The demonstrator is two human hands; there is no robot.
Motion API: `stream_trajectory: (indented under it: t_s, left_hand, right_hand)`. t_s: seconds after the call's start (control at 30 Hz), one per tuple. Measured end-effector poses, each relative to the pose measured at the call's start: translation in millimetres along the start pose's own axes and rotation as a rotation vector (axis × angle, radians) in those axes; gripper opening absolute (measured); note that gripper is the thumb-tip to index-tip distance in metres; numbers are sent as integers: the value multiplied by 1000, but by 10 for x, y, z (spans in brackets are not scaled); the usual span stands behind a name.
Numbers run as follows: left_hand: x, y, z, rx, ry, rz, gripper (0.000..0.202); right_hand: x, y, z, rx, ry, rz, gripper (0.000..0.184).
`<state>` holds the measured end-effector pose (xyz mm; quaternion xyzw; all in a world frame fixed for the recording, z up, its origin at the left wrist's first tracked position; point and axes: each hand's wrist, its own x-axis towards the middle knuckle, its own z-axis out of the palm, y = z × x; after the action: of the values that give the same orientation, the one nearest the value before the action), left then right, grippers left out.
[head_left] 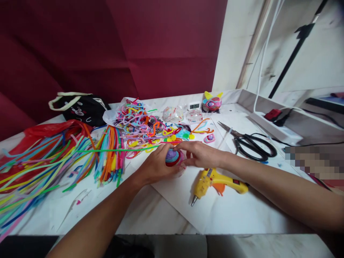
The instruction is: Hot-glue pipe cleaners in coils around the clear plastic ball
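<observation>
Between my two hands is a ball wrapped in coloured pipe cleaners [172, 157], with purple, blue, red and pink bands showing. My left hand [157, 163] is closed round its left and lower side. My right hand [201, 154] curls its fingers and thumb against the ball's right side. Parts of the ball are hidden behind the fingers. Just beyond the hands lie a small pink-and-blue coil [209, 138] and a heap of cut pipe cleaners [142, 123]. Below my right forearm rests a yellow glue gun [212, 181], its nozzle pointing toward the table's front edge.
Black-handled scissors [249, 143] lie right of the hands, near a white power strip [276, 127]. Bundled pipe cleaners [110, 154] and a red plastic bag [53, 130] spread leftward. At the back stand a black pouch [83, 109], clear plastic shells [173, 114] and a decorated ball [212, 103].
</observation>
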<state>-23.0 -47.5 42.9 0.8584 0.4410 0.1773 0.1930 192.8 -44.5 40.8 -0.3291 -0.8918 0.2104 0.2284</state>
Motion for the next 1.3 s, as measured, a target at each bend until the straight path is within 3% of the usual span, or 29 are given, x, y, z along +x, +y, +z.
stream_trajectory:
  t_s: [0.2,0.43,0.53,0.77,1.3]
  left_hand:
    - [-9,31,-1,-11,34,-41,48]
    - [-8,34,-65,-98,82,5,57]
    - [-31,55,-96,-127,148,44,56]
    - [-53,81,-118,-170,274,131,52]
    - [-76,128,-139,-196,285,174,49]
  right_hand:
    - [11,4,-25,-13,-20,-46,43]
    - [-28,-90,-126,-66,-24,-105,45]
    - [-68,-182,-180,-104,20,-132,47]
    - [-131,-367,-254,-166,151,-62,32]
    - [-109,-373,-231,-126,241,-27,27]
